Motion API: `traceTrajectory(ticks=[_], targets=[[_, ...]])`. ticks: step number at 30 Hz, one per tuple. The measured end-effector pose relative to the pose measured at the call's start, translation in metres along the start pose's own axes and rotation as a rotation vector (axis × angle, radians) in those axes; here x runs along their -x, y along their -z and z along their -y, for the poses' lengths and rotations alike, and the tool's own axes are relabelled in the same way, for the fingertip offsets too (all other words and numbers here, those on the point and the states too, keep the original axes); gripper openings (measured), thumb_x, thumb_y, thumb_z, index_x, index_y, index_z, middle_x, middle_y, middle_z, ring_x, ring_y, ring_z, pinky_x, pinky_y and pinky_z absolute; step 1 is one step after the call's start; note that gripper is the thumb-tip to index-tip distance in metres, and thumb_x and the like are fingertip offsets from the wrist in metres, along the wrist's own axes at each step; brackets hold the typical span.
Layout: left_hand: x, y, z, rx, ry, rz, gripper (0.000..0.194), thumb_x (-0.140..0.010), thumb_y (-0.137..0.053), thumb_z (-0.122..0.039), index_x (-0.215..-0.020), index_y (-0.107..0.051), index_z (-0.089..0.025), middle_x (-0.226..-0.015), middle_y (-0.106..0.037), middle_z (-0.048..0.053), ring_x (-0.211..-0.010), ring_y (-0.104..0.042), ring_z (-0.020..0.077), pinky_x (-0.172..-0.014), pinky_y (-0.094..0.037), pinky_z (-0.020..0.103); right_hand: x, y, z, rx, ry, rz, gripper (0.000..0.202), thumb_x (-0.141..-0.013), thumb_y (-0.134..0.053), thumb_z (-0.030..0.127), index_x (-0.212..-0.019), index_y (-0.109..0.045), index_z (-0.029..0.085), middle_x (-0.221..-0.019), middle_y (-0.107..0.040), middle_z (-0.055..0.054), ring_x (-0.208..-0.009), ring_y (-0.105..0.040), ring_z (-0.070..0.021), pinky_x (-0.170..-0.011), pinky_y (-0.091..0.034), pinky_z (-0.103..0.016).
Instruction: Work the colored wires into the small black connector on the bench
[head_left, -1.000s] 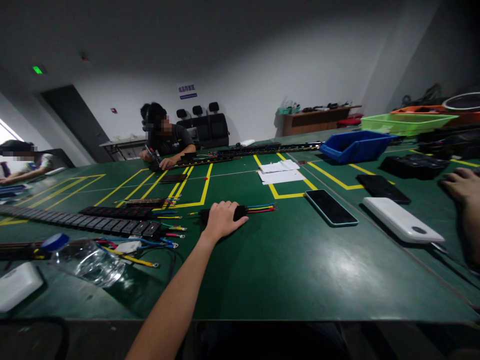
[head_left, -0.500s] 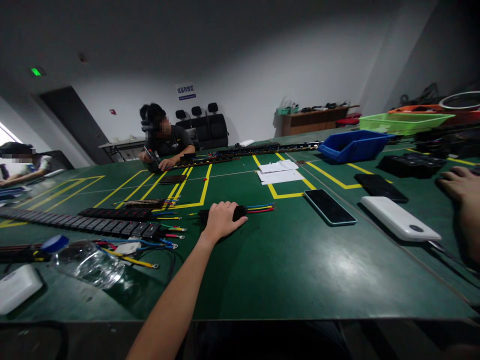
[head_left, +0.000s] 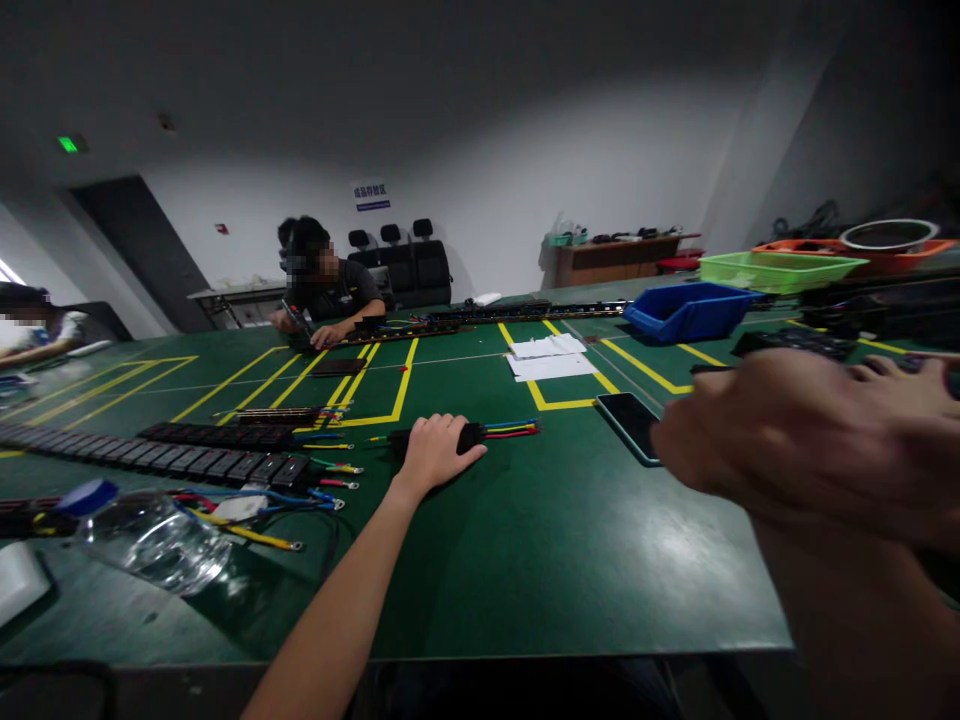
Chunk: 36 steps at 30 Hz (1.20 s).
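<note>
My left hand (head_left: 435, 450) lies over a short black block with coloured wires (head_left: 471, 437), its fingers curled across the far side and its thumb on the near side. Blue, yellow and red leads (head_left: 510, 429) stick out to the right, and a green-yellow lead out to the left. My right hand (head_left: 750, 430) is raised close to the camera at the right, smeared by motion; whether its fingers hold anything is unclear. It covers part of a phone (head_left: 628, 425). Behind it, another hand (head_left: 911, 380) shows at the right edge, apparently a co-worker's.
Black segmented strips (head_left: 217, 465) with ring-ended wires lie left, behind a clear bottle (head_left: 154, 540). White papers (head_left: 553, 360), a blue bin (head_left: 686, 312) and a green basket (head_left: 780, 270) stand farther back. A co-worker (head_left: 337, 290) handles parts across the table.
My right hand has come into view, large and blurred, in front of the phone and white power bank. My left hand stays on the black block; the view has shifted slightly.
</note>
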<state>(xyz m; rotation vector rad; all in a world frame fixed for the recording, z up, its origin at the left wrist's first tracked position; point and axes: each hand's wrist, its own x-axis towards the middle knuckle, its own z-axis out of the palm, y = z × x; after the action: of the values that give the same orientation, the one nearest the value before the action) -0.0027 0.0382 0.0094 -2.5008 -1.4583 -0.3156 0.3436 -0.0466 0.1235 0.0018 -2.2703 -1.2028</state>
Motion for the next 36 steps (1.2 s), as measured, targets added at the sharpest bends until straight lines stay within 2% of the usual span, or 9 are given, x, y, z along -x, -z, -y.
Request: traceTrajectory(ticks=[1, 3, 6, 7, 9, 14, 19, 28, 36], targets=[[0.0, 0.0, 0.0, 0.002, -0.004, -0.003, 0.054, -0.092, -0.049, -0.068, -0.113, -0.064, -0.02, -0.105, -0.07, 0.01, -0.097, -0.062, 0.0273, -0.08, -0.041, 0.039, -0.008, -0.014, 0.007, -0.086, -0.157, -0.006, 0.032, -0.103, -0.042, 0.021, -0.089, -0.071, 0.016, -0.043, -0.037, 0.01, -0.036, -0.028, -0.0089, -0.031, -0.022, -0.023], [0.0, 0.0, 0.0, -0.001, -0.002, -0.017, 0.053, -0.092, -0.05, -0.067, -0.113, -0.065, -0.021, -0.105, -0.07, 0.01, -0.096, -0.062, 0.0276, -0.08, -0.041, 0.039, -0.016, -0.046, 0.015, -0.435, -0.594, 0.058, 0.029, -0.099, -0.041, 0.017, -0.104, -0.07, 0.014, -0.051, -0.048, 0.007, -0.039, -0.038, -0.0069, -0.038, -0.029, -0.019], [-0.001, 0.0, 0.001, -0.001, -0.003, -0.031, 0.052, -0.092, -0.051, -0.066, -0.113, -0.065, -0.021, -0.107, -0.07, 0.01, -0.099, -0.062, 0.0282, -0.081, -0.041, 0.038, -0.005, -0.094, 0.022, -1.011, -1.281, 0.238, 0.028, -0.09, -0.047, 0.021, -0.101, -0.071, 0.013, -0.055, -0.054, 0.004, -0.045, -0.045, -0.0087, -0.044, -0.032, -0.019], [-0.001, -0.001, 0.001, 0.004, -0.005, -0.03, 0.052, -0.093, -0.05, -0.066, -0.114, -0.065, -0.021, -0.108, -0.07, 0.01, -0.099, -0.062, 0.028, -0.081, -0.041, 0.038, 0.002, -0.107, 0.024, -1.047, -1.449, 0.273, 0.027, -0.086, -0.049, 0.022, -0.098, -0.071, 0.012, -0.057, -0.056, 0.002, -0.048, -0.047, -0.0097, -0.046, -0.033, -0.02], [-0.001, -0.001, 0.002, 0.009, -0.008, -0.024, 0.052, -0.093, -0.049, -0.066, -0.113, -0.065, -0.02, -0.107, -0.07, 0.01, -0.097, -0.063, 0.0274, -0.08, -0.041, 0.038, 0.017, -0.126, 0.031, -0.94, -1.6, 0.386, 0.03, -0.083, -0.049, 0.021, -0.1, -0.073, 0.013, -0.064, -0.062, 0.0, -0.056, -0.053, -0.0124, -0.053, -0.036, -0.022], [-0.002, -0.002, 0.003, -0.001, -0.011, -0.019, 0.054, -0.093, -0.049, -0.067, -0.114, -0.065, -0.02, -0.106, -0.071, 0.01, -0.096, -0.063, 0.0275, -0.079, -0.041, 0.038, 0.031, -0.14, 0.052, -0.59, -1.472, 0.719, 0.032, -0.085, -0.052, 0.02, -0.108, -0.073, 0.02, -0.084, -0.072, -0.004, -0.075, -0.063, -0.017, -0.061, -0.034, -0.024], [-0.003, -0.003, 0.004, 0.007, -0.026, -0.027, 0.057, -0.093, -0.046, -0.068, -0.114, -0.065, -0.019, -0.106, -0.071, 0.01, -0.095, -0.063, 0.0276, -0.079, -0.042, 0.039, 0.032, -0.144, 0.061, -0.501, -1.422, 0.884, 0.036, -0.088, -0.052, 0.023, -0.119, -0.07, 0.024, -0.103, -0.074, -0.006, -0.095, -0.066, -0.0223, -0.065, -0.036, -0.025], [-0.004, -0.004, 0.005, 0.019, -0.015, -0.028, 0.057, -0.093, -0.046, -0.069, -0.114, -0.066, -0.02, -0.107, -0.071, 0.011, -0.097, -0.063, 0.0285, -0.081, -0.043, 0.04, 0.031, -0.147, 0.067, -0.499, -1.416, 0.878, 0.038, -0.089, -0.05, 0.023, -0.122, -0.069, 0.027, -0.102, -0.074, -0.006, -0.093, -0.067, -0.0232, -0.068, -0.037, -0.027], [-0.004, -0.005, 0.006, 0.018, -0.022, -0.037, 0.056, -0.093, -0.046, -0.068, -0.114, -0.066, -0.02, -0.107, -0.071, 0.01, -0.097, -0.064, 0.0287, -0.08, -0.043, 0.04, 0.034, -0.153, 0.065, -0.589, -1.502, 0.656, 0.034, -0.086, -0.052, 0.017, -0.114, -0.071, 0.019, -0.08, -0.071, -0.003, -0.071, -0.061, -0.0167, -0.061, -0.033, -0.024]])
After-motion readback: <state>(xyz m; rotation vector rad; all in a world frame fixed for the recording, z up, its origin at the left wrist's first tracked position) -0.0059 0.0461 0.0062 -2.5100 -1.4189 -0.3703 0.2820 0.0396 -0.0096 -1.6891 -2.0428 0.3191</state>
